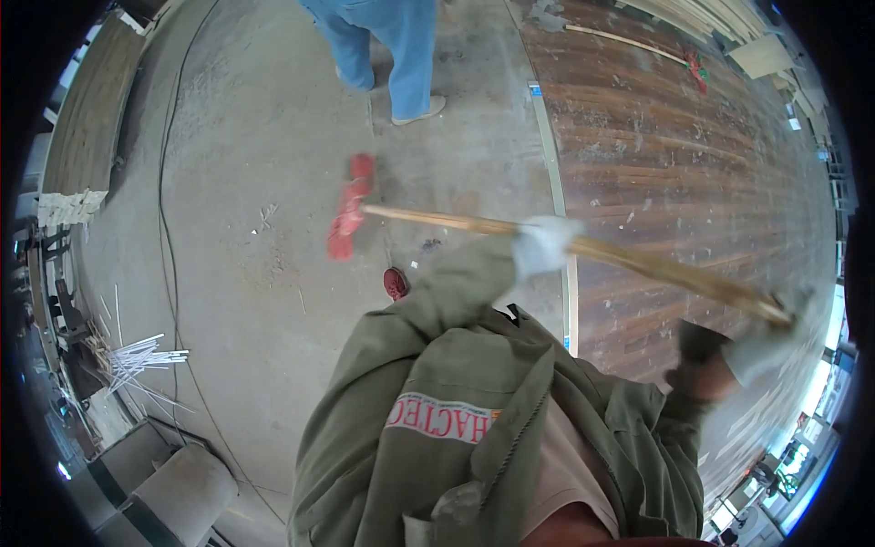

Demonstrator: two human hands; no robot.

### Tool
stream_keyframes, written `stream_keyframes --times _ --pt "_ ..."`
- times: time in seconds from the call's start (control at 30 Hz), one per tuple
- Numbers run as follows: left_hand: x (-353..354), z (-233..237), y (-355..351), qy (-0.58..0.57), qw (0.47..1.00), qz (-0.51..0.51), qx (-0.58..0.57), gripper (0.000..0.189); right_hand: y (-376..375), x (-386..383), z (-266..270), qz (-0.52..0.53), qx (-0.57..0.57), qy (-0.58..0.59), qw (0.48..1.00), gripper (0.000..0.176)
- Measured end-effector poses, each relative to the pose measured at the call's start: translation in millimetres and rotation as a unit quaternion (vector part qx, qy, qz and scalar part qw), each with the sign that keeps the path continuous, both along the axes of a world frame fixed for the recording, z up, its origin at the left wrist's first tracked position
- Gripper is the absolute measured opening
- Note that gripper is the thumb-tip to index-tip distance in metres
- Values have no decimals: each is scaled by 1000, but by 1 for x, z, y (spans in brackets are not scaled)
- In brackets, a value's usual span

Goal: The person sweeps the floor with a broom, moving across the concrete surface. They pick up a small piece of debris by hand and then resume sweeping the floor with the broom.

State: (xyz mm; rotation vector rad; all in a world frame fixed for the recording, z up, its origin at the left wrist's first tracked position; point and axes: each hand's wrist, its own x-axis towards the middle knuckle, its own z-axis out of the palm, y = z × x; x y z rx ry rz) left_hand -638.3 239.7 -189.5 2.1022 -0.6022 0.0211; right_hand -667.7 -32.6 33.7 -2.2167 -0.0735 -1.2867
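A long-handled broom (pixel 629 257) with a pale wooden handle slants across the view. Its red head (pixel 349 211), blurred by motion, is over the grey floor at the left end. My left hand (pixel 543 246), in a white glove, is closed round the middle of the handle. Near the handle's upper end, at the right, my right hand (pixel 773 339) grips it; that hand is gloved too and smeared by motion. Small pale debris (pixel 266 219) lies on the floor left of the broom head.
Another person in blue trousers (pixel 401 46) stands ahead. A dark wood-plank floor (pixel 656 164) lies right of a pale strip (pixel 552 164); another long-handled tool (pixel 629 43) rests there. Stacked boards (pixel 87 128), a cable (pixel 162 182), white sticks (pixel 146 360) and a grey seat (pixel 187 483) are left.
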Motion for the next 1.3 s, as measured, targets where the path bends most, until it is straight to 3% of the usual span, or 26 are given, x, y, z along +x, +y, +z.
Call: stream_keyframes --times 0.03,0.1,0.17,0.27,0.3,0.4,0.5,0.57,0.6,0.67,0.73,0.77,0.87,0.9,1.0,1.07,1.13,1.17,1.23,1.3 --pt "11 28 -27 59 995 -58 51 22 -33 -5 23 65 -3 -39 997 45" --pt "25 48 -74 -12 996 -79 32 19 -103 -22 62 129 20 -37 991 44" --pt "48 54 -113 -21 993 -112 9 22 -108 -21 79 126 -14 -38 991 44" --pt "94 41 -148 2 992 -123 8 22 -44 -3 83 -70 -39 -67 994 38" --pt "108 29 -152 8 993 -120 9 22 -48 10 77 -71 -42 -67 994 38" --pt "130 8 -139 -4 998 -67 0 19 -59 50 55 -45 -67 -35 996 36" --pt "129 3 -89 -4 1000 -16 14 20 -36 81 39 37 44 -19 998 36" --pt "128 -25 -52 -7 999 44 25 20 -2 99 13 25 -80 -34 996 38" --pt "127 -41 -31 -12 997 71 30 20 21 102 4 86 93 -13 992 34" --pt "100 -45 33 37 991 109 68 20 77 97 -19 155 268 27 951 26" --pt "91 -111 85 46 984 142 101 19 137 83 -42 210 353 51 910 18" --pt "81 -116 109 66 976 166 124 20 161 78 -49 256 427 60 865 16" --pt "46 -71 159 206 936 173 226 21 186 72 -71 331 473 110 809 17" --pt "44 -59 158 201 936 174 231 21 185 72 -67 333 477 105 807 17" --pt "36 -42 141 115 961 142 206 21 162 65 -42 249 450 86 853 22" --pt "38 -34 105 38 990 103 91 21 116 56 -24 308 423 35 851 25" --pt "40 11 59 5 998 42 39 22 61 36 -5 170 278 -26 945 33" --pt "43 28 34 5 999 11 33 22 35 21 8 124 139 -48 981 38" --pt "53 53 -12 -17 998 -35 41 21 -7 0 33 71 -7 -69 995 43" --pt "67 58 -53 -49 996 -67 43 19 -23 -9 54 49 -36 -91 994 42"
